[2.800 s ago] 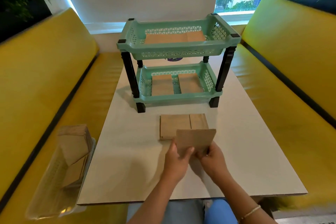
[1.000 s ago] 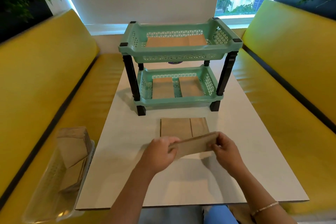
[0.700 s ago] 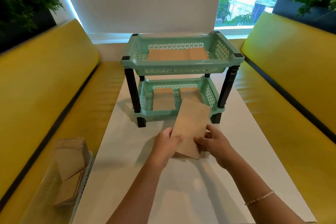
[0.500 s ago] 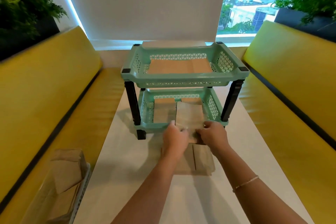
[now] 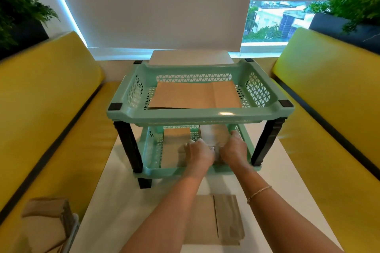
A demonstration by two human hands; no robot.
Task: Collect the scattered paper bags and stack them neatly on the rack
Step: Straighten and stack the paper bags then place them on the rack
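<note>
A: What is on the counter (image 5: 115,207)?

B: A mint-green two-tier rack (image 5: 200,116) with black legs stands in the middle of a white counter. Its upper tray holds a flat brown paper bag (image 5: 195,95) lying across it. In the lower tray, on the left side, lies another flat bag (image 5: 174,139).

A: Where are the hands?

B: Both reach into the lower tray from the front. The left hand (image 5: 198,155) and the right hand (image 5: 233,151) sit close together, fingers curled on the near end of a brown bag (image 5: 214,134) that lies over the right side of the lower tray. The picture is blurred there, so I cannot tell whether that bag already rests on the tray floor. A thin bracelet (image 5: 259,192) circles the right wrist.

A: Are any bags outside the rack?

B: Yes. One flat bag (image 5: 216,220) lies on the counter near the person, between the forearms, well apart from the rack. At the lower left, on the yellow bench (image 5: 51,121), a clear bin (image 5: 71,232) holds more folded brown bags (image 5: 45,220).

A: And around the counter?

B: Yellow benches run along both sides, with green plants (image 5: 18,10) behind each, and a white roller blind (image 5: 148,6) covers most of the window at the far end
</note>
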